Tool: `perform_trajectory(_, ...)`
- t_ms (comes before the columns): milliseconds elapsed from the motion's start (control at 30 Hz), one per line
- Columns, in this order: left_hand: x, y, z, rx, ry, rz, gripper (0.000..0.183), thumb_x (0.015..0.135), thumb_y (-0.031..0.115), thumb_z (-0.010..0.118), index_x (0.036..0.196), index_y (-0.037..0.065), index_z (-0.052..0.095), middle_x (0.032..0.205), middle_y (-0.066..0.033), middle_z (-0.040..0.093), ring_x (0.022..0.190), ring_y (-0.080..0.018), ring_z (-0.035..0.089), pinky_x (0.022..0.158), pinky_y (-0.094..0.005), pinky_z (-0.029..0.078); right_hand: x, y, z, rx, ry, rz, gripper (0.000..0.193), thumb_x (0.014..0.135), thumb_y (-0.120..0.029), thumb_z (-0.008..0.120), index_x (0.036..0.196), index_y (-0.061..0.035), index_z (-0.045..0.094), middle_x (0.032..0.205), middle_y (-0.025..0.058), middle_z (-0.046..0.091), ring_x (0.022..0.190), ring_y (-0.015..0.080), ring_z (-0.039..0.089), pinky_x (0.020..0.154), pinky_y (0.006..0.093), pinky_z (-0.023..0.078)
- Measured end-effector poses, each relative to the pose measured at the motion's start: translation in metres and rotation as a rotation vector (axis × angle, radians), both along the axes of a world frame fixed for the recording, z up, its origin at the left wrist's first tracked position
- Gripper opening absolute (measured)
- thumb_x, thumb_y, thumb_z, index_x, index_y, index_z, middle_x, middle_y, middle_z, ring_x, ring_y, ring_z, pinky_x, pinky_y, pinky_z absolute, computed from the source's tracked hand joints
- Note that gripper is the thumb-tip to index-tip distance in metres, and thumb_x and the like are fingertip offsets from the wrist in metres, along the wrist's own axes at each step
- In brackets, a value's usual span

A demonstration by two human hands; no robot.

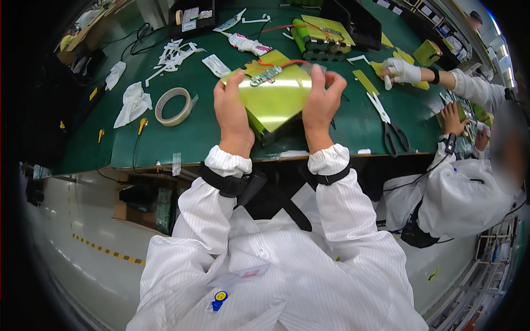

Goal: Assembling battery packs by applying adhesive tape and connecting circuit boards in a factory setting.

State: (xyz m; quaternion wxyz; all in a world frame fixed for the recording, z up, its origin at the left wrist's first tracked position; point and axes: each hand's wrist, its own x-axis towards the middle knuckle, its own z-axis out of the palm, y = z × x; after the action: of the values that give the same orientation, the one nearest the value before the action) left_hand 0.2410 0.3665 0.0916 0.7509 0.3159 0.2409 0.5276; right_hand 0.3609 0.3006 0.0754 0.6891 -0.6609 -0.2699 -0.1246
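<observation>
A: Where is the yellow-wrapped battery pack (pixel 273 99) sitting?
B: It's lying on the green bench (pixel 182 129), near its front edge, tilted toward you. Your left hand (pixel 232 113) is gripping its left side and your right hand (pixel 322 105) its right side, fingers curling over the top.
A: And beside it?
B: A tape roll (pixel 173 106) is lying to the left, scissors (pixel 388 124) to the right.
</observation>
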Motion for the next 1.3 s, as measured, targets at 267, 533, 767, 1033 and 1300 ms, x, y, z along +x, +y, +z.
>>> perform_trajectory(267,0.002,-0.044,0.013,-0.021,0.091,-0.002,0.044,0.094,0.023,0.063,0.127,0.0,0.047,0.117,-0.0103,0.057,0.107,-0.0197,0.059,0.092,-0.0321,0.048,0.033,-0.016,0.004,0.053,0.153,0.118,0.044,0.092,-0.031,0.069,0.111,0.0037,0.049,0.099,0.0157,0.056,0.088,0.0266,0.057,0.082,0.036,0.047)
perform_trajectory(533,-0.007,-0.077,-0.022,0.38,0.357,-0.243,0.061,0.09,0.009,0.065,0.143,-0.005,0.037,0.137,-0.0137,0.048,0.13,-0.0212,0.044,0.114,-0.0385,0.033,0.066,-0.073,-0.006,0.283,0.33,-0.005,0.032,0.101,-0.022,0.056,0.119,0.0031,0.046,0.11,0.0156,0.057,0.089,0.0202,0.063,0.078,0.0317,0.051)
perform_trajectory(767,-0.021,-0.057,-0.007,0.753,0.556,-0.31,0.064,0.092,0.026,0.07,0.14,-0.007,0.044,0.123,-0.02,0.064,0.113,-0.0233,0.063,0.097,-0.0381,0.049,0.018,-0.106,-0.015,0.414,0.331,0.146,0.039,0.107,-0.023,0.041,0.138,0.0002,0.032,0.135,0.0209,0.047,0.117,0.0289,0.055,0.102,0.0414,0.045)
perform_trajectory(1033,0.001,-0.049,-0.025,0.905,0.531,-0.016,0.057,0.095,0.031,0.066,0.126,-0.015,0.055,0.092,-0.0272,0.069,0.083,-0.0359,0.072,0.075,-0.0361,0.054,0.027,-0.083,0.009,0.443,0.391,0.19,0.038,0.107,-0.028,0.041,0.134,-0.001,0.036,0.123,0.0236,0.057,0.108,0.0264,0.062,0.093,0.0345,0.049)
perform_trajectory(1300,-0.004,-0.039,-0.019,0.832,0.551,-0.009,0.058,0.095,0.031,0.067,0.128,-0.014,0.054,0.089,-0.0238,0.071,0.077,-0.0282,0.072,0.073,-0.0335,0.055,0.047,-0.079,0.012,0.083,0.307,0.086,0.04,0.097,-0.012,0.059,0.128,0.0041,0.04,0.118,0.0196,0.061,0.105,0.0218,0.06,0.095,0.0311,0.045)
